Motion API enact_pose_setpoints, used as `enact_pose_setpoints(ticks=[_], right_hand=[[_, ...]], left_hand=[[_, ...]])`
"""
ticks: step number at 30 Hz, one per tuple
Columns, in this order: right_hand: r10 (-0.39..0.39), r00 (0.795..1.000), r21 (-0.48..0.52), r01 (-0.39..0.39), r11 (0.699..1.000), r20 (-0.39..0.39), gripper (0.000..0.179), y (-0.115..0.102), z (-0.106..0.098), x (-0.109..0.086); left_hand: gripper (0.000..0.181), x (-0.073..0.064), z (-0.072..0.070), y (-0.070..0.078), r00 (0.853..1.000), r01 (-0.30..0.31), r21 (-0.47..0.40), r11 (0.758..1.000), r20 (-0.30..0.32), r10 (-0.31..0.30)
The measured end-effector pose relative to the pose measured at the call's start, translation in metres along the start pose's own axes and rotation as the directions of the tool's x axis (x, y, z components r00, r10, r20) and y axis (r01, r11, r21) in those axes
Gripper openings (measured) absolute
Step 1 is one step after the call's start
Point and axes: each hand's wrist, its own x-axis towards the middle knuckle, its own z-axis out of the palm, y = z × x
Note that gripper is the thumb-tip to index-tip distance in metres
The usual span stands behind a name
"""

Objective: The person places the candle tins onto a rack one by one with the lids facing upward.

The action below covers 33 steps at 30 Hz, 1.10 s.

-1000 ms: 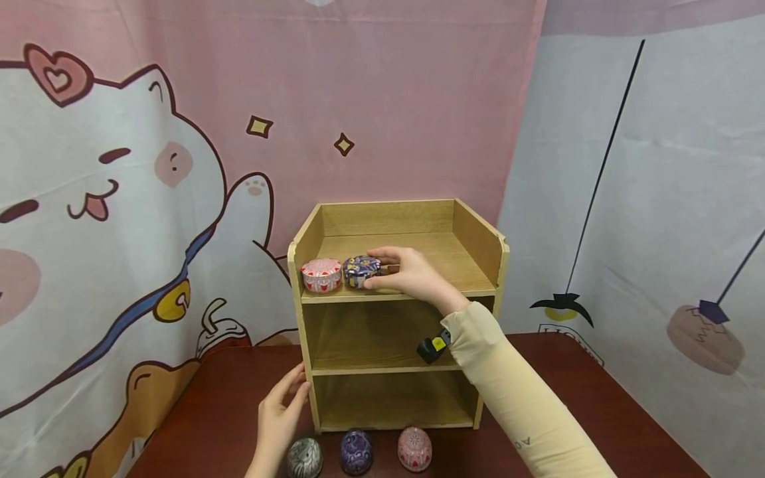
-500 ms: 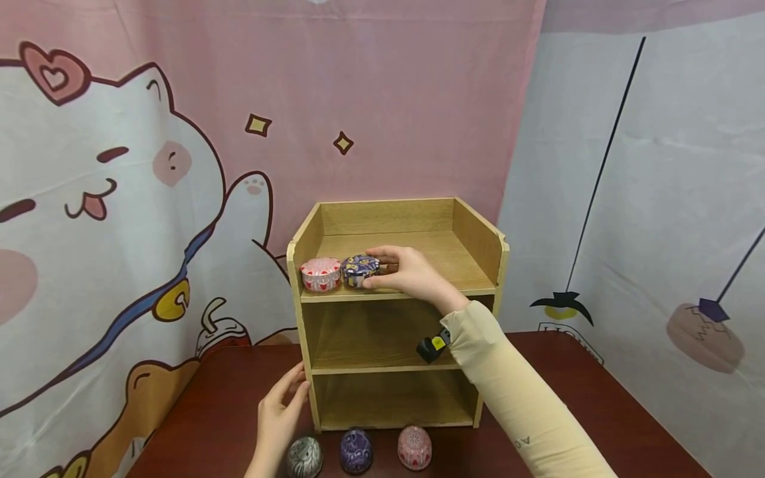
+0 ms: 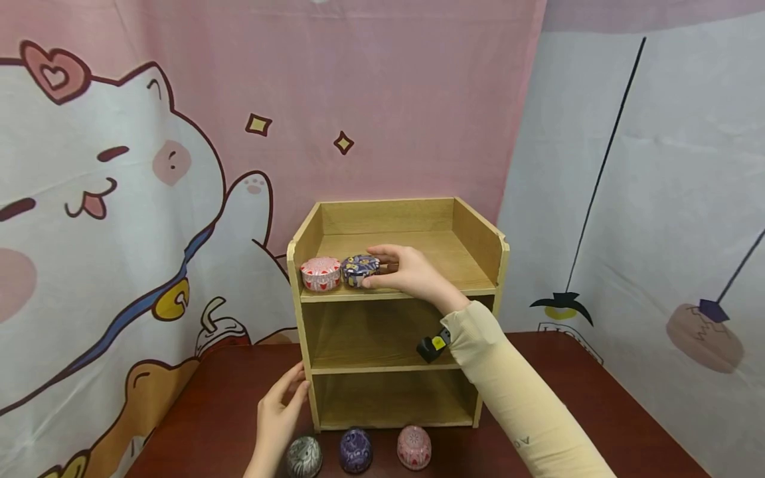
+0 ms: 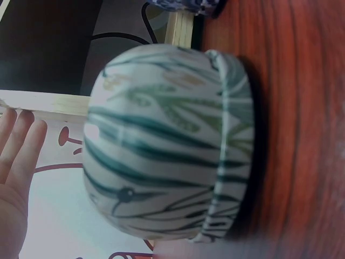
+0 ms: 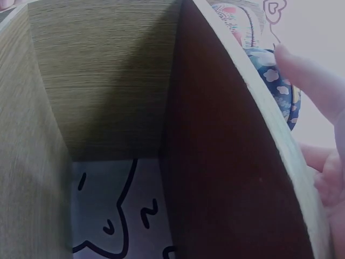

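Right hand (image 3: pixel 412 269) pinches the navy tin (image 3: pixel 360 271) up on the top level!

And here it is, the right hand's fingers clamped on that navy, yellow-patterned tin, thumb on the near side, the other fingers round behind. The tin is at the front of the top board of the wooden shelf unit (image 3: pixel 412 242), and just beyond it, to the left of those fingers, sits a pink-and-white tin (image 3: pixel 321 274), so close that I cannot tell whether the two touch. The right wrist view backs it up: thumb squarely on the navy side!

Down to the left hand (image 3: pixel 277 411), fingers straight, tips resting against the unit's left side, holding nothing. Right by those fingers, on the dark red bench (image 3: pixel 227 392), stands a white tin with green leaves (image 3: pixel 304 457) (what a close-up the left wrist view gives of it!). Farther to the right of the left fingers come a purple swirled tin (image 3: pixel 355 451) and then a rosy patterned tin (image 3: pixel 414 448), both well below the right hand's fingers. A cream sleeve (image 3: pixel 514 398) trails back from the right hand, and behind all the fingers hangs a pink cartoon cloth (image 3: pixel 406 99).
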Motion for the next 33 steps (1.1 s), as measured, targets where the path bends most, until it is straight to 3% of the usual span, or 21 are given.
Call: enact_pose_setpoints(ticks=[9,19,33], right_hand=[[-0.025,0.999,0.016,0.025,1.000,-0.036,0.067,-0.001,-0.001,-0.003],[-0.012,0.989,0.095,0.026,0.995,-0.150,0.058,-0.002,-0.003,-0.008],[-0.130,0.977,0.127,0.153,0.980,-0.171,0.049,-0.007,0.001,-0.042]], left_hand=[[0.034,0.000,-0.001,0.001,1.000,-0.004,-0.008,1.000,-0.002,0.004],[0.034,-0.002,0.000,0.001,1.000,0.013,-0.015,1.000,0.002,-0.013],[0.034,-0.001,0.000,0.000,1.000,0.009,-0.023,1.000,-0.003,-0.009]])
